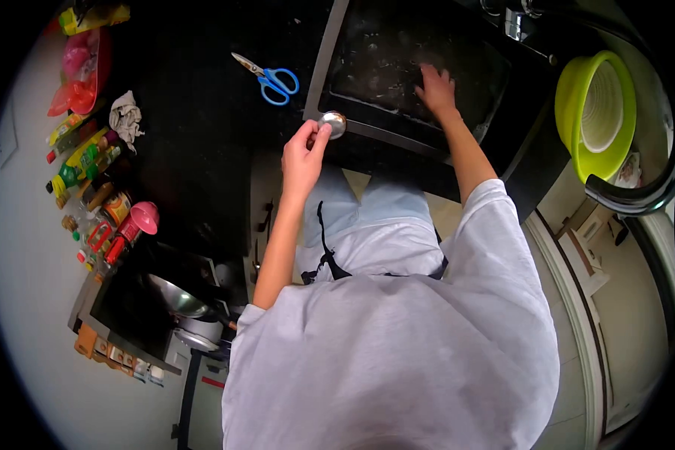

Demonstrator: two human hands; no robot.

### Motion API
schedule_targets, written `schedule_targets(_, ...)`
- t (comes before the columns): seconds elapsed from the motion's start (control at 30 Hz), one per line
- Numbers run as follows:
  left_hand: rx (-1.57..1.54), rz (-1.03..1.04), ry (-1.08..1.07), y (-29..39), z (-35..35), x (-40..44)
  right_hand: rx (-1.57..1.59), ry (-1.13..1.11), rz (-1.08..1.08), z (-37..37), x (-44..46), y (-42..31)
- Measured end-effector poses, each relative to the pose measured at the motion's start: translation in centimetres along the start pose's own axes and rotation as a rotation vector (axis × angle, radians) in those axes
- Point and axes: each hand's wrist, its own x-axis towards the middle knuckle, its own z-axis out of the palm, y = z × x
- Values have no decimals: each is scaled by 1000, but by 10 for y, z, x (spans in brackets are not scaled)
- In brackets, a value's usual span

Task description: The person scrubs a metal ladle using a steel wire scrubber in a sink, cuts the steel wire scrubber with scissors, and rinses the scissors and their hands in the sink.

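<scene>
Between the thumb and fingers of my left hand (303, 157) is a small round shiny metal piece (332, 124), held at the near left corner of a dark sink basin with a metal rim (319, 71). My right hand (436, 88) reaches over the basin, its fingers apart and nothing seen in them. Below it the dark basin surface shows wet-looking specks. Blue-handled scissors (273, 82) lie on the black counter to the left of the basin, blades partly apart.
Bottles and packets (90, 161) line the wall at left, near a crumpled cloth (126, 118). A wok (176, 295) stands at lower left. At right are a green basin (571, 112) with a white strainer (601, 105) and, above the sink, a faucet (514, 24).
</scene>
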Motion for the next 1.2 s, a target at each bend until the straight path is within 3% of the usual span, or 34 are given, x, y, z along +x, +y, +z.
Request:
schedule_targets(0.07, -31, -32, 63, -6, 15, -8, -235, 10, -66, -5, -15, -4)
schedule_targets(0.2, 69, -65, 214, -20, 31, -17, -290, 104, -206, 3, -8, 18)
schedule_targets(0.27, -45, -74, 249, -29, 35, -17, 206, 44, -20, 12, 6, 37)
schedule_targets(0.33, -130, -55, 237, -27, 39, -17, 319, 35, -15, 4, 13, 39)
schedule_targets(0.4, -235, -13, 256, -18, 45, -11, 723, 132, 30, -9, 10, 30)
schedule_targets(0.43, -22, -19, 313, -15, 46, -8, 737, 138, 0, -19, 10, 18)
schedule_targets(0.6, 14, -100, 344, -16, 45, -13, 816, -118, -240, -72, -23, -63)
schedule_targets(0.73, 51, -62, 467, -21, 50, -13, 639, -79, -774, -86, -40, -126)
schedule_targets(0.83, 130, 179, 547, -31, 52, -11, 550, -94, -875, -88, -48, -141)
schedule_targets(1.0, 129, 314, 606, -45, 61, -6, 401, -139, -825, -110, -59, -164)
schedule_targets(1.07, 262, 427, 589, -47, 61, -8, 386, -138, -835, -112, -59, -171)
schedule_targets(1.2, 299, 409, 627, -50, 62, -7, 208, -110, -832, -119, -63, -177)
